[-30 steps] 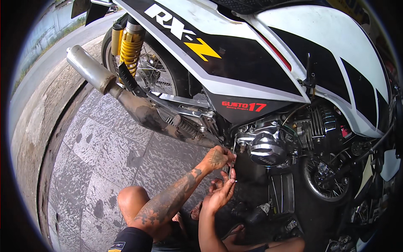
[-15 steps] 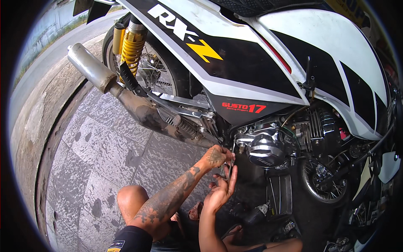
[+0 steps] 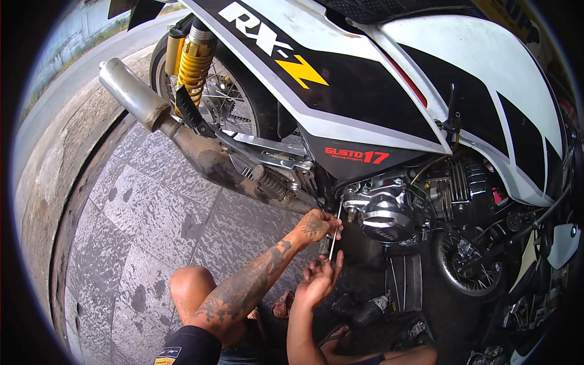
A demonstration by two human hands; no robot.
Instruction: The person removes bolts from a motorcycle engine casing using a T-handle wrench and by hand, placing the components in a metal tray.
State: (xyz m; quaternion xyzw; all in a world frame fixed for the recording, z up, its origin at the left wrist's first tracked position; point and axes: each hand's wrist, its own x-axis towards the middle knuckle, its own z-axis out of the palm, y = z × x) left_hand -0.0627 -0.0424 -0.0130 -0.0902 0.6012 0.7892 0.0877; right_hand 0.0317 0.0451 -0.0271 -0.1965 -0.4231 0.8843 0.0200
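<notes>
A slim, shiny metal rod-like tool [image 3: 333,246] slants down from the lower rear of the chromed motorcycle engine [image 3: 380,210]. My left hand [image 3: 313,228], on a tattooed arm, is closed around the tool's upper part, just below the exhaust. Lower down, my right hand [image 3: 316,283] has its palm turned up and its fingers bent round the tool's bottom end. The tool's tip meets the engine area beside a bolt-like fitting [image 3: 351,214]; exactly what it touches is too small to tell. A greyish piece behind the rod, between my hands, is unclear.
The white and black motorcycle [image 3: 365,79] fills the upper view. Its long exhaust [image 3: 207,161] runs left above my arm. A dark tray [image 3: 413,283] with thin tools lies right of my hands, near a power tool [image 3: 372,309]. Grey paving [image 3: 146,243] spreads left.
My right hand's fingers have gone from stretched out to bent around the tool's lower end, slightly lower. The tool has turned to show a brighter, narrower side. My left hand stays nearly in place.
</notes>
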